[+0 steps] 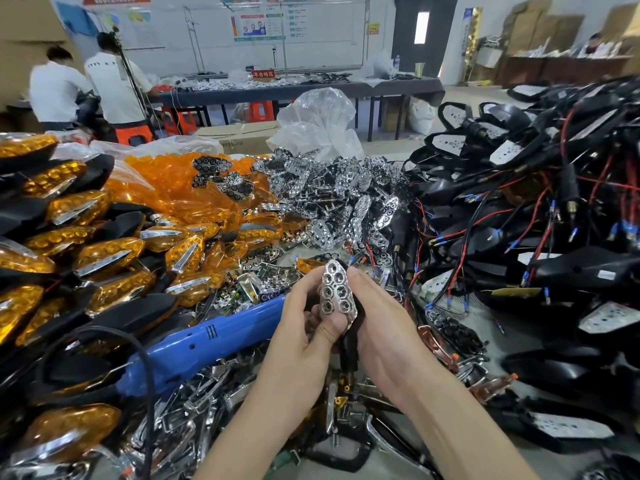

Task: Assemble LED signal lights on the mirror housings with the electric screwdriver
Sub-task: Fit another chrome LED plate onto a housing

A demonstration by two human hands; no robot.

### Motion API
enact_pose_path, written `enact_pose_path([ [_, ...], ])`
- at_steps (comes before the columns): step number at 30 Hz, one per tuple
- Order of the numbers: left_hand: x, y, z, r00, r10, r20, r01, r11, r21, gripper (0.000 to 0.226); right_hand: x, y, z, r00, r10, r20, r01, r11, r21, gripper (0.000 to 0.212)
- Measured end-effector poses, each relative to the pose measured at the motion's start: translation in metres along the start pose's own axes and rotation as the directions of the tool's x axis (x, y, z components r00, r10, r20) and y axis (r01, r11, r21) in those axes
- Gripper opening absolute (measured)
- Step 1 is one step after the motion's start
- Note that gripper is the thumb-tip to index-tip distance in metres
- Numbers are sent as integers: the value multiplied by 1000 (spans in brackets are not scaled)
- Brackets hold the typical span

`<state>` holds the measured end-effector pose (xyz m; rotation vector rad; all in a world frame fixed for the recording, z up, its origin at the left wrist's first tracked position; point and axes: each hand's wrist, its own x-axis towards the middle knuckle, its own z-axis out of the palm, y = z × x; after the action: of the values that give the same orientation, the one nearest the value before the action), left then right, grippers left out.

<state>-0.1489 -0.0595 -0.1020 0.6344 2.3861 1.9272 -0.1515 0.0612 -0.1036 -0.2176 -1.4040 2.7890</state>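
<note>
A chrome honeycomb LED reflector (pixel 336 294) sits on a black mirror housing (pixel 349 348), held upright at the centre of the view. My left hand (pixel 304 327) grips them from the left, its thumb pressing the reflector's lower end. On the right, my right hand (pixel 377 317) grips the same stack, fingers wrapped behind the housing. The blue electric screwdriver (pixel 207 337) lies on the table left of my hands, with its black cable looping toward the front. Neither hand touches it.
Finished amber-lens housings (pixel 104 258) are piled at the left. Loose amber lenses (pixel 173 192) and chrome reflectors (pixel 332 195) lie behind my hands. Black wired housings (pixel 536 237) are heaped at the right. Two people in white shirts (pixel 86 88) stand at a far table.
</note>
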Motion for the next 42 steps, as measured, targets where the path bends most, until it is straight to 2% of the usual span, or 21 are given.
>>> enact_pose_path([
  [9,1,-2,4,1000,-3,-25,2,1000,-11,49,-2,-2,2,1000,18,16,-20,997,77,30],
  [19,1,-1,6,1000,5,-2,-5,999,-43,50,-8,-7,2,994,98,53,-101,994,53,45],
  [27,4,-3,6,1000,3,3,-3,999,-53,50,-7,-4,1,997,75,30,-77,996,55,41],
  [31,4,-5,6,1000,14,12,-12,996,-90,50,-7,-3,1,996,80,29,-81,996,44,52],
  [35,5,-6,1,999,14,39,-8,990,-142,47,-6,-4,4,995,98,9,-98,991,86,45],
  [42,5,-10,-5,998,19,61,-1,960,-281,38,-7,-9,5,988,142,60,-147,986,77,45],
])
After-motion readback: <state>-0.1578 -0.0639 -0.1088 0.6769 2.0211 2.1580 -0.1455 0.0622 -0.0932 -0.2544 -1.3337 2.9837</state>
